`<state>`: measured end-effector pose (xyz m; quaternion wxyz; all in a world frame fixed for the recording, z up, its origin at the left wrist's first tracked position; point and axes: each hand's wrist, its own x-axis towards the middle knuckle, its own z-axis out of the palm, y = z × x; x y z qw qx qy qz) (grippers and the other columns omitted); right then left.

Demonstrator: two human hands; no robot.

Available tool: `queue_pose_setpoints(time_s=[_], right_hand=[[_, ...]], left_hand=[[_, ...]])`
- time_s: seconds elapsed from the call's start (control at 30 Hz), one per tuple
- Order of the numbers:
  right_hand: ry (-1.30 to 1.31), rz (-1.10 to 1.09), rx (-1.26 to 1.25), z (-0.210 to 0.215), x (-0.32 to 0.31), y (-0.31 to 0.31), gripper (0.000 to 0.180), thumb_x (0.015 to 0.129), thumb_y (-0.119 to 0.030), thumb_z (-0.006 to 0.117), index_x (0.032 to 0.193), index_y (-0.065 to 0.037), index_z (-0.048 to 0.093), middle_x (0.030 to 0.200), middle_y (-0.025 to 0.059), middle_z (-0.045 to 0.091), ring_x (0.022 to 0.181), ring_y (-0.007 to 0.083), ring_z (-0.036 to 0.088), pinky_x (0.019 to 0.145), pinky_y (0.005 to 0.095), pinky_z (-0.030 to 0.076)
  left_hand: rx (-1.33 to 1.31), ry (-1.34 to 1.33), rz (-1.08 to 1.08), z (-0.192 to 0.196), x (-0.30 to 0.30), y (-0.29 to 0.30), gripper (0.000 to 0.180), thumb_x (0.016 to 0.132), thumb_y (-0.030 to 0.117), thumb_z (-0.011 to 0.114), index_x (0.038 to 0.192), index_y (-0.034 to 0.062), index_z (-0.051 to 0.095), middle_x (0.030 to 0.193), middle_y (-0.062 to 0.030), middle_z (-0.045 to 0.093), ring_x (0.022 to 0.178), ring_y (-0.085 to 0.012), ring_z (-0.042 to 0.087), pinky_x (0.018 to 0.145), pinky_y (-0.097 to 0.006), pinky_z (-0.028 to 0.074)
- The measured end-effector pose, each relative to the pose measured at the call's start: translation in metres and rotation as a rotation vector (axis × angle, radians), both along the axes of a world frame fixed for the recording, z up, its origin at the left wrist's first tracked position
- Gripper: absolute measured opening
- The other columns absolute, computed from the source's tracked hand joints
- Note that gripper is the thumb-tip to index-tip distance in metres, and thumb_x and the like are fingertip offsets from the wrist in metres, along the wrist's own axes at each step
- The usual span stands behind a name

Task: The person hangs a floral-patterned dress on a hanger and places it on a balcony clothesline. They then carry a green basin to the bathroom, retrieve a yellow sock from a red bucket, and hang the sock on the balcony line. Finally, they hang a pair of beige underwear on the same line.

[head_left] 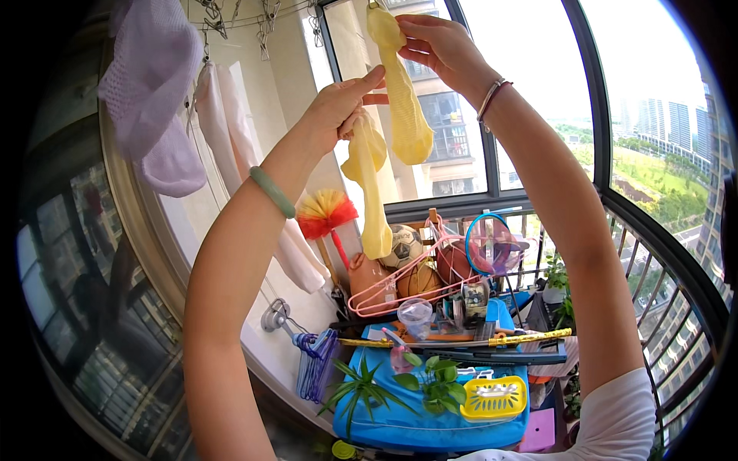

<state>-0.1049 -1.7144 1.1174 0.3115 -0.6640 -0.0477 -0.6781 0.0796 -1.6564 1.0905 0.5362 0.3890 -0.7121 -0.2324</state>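
Yellow stretchy socks hang overhead in front of the window: the upper yellow sock [400,84] is pinched at its top by the right hand [434,46], fingers closed on the cuff near a clip at the frame's upper edge, while the left hand [338,107] grips the second limp yellow sock [369,184] that dangles below it. A good hold looks like keeping each cuff flat between thumb and fingertips so the thin fabric does not slip or twist. Metal clips on a hanging rack [261,23] crowd the top; pale lilac mesh garments [150,84] and a white cloth [231,123] hang to the left. Below sit pink wire hangers [384,296], a red and yellow duster [327,215] and a blue crate [430,426].
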Motion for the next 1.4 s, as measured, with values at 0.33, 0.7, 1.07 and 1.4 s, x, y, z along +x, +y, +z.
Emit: queue_pose_setpoints(time_s=[0.33, 0.7, 1.07, 1.4], right_hand=[[-0.232, -0.404, -0.001, 0.003, -0.026, -0.008, 0.017, 0.084, -0.005, 0.063, 0.100, -0.001, 0.068, 0.086, 0.0091, 0.067, 0.075, 0.0121, 0.063, 0.071, 0.0225, 0.053], [-0.059, -0.344, -0.098, 0.005, -0.016, 0.000, 0.033, 0.087, -0.029, 0.062, 0.105, -0.001, 0.065, 0.092, 0.0077, 0.066, 0.084, 0.0148, 0.061, 0.079, 0.0280, 0.051], [-0.107, -1.238, -0.776, 0.006, -0.003, 0.028, 0.028, 0.081, -0.030, 0.070, 0.096, -0.007, 0.070, 0.102, 0.0130, 0.062, 0.080, 0.0293, 0.062, 0.075, 0.0395, 0.050], [-0.214, -0.164, 0.125, -0.013, -0.003, 0.040, 0.035, 0.088, -0.032, 0.061, 0.108, -0.002, 0.064, 0.096, 0.0087, 0.066, 0.084, 0.0157, 0.060, 0.073, 0.0316, 0.048]], left_hand=[[-0.065, 0.039, 0.098, -0.015, -0.001, -0.013, 0.029, 0.091, 0.035, 0.062, 0.103, 0.0095, 0.057, 0.094, -0.0046, 0.065, 0.033, -0.0028, 0.029, 0.037, -0.022, 0.023], [-0.087, 0.030, 0.066, -0.018, -0.008, -0.004, 0.034, 0.088, 0.039, 0.064, 0.106, 0.0109, 0.058, 0.095, -0.0053, 0.064, 0.034, -0.0031, 0.032, 0.038, -0.022, 0.024], [-0.103, 0.047, 0.061, -0.023, -0.003, 0.010, 0.050, 0.083, 0.047, 0.068, 0.113, 0.0085, 0.056, 0.098, -0.0058, 0.063, 0.034, -0.0025, 0.032, 0.036, -0.020, 0.026], [0.019, -0.101, 0.016, -0.055, 0.000, 0.013, 0.057, 0.079, 0.042, 0.074, 0.117, 0.0033, 0.057, 0.081, -0.0028, 0.063, 0.034, -0.0014, 0.028, 0.035, -0.018, 0.021]])
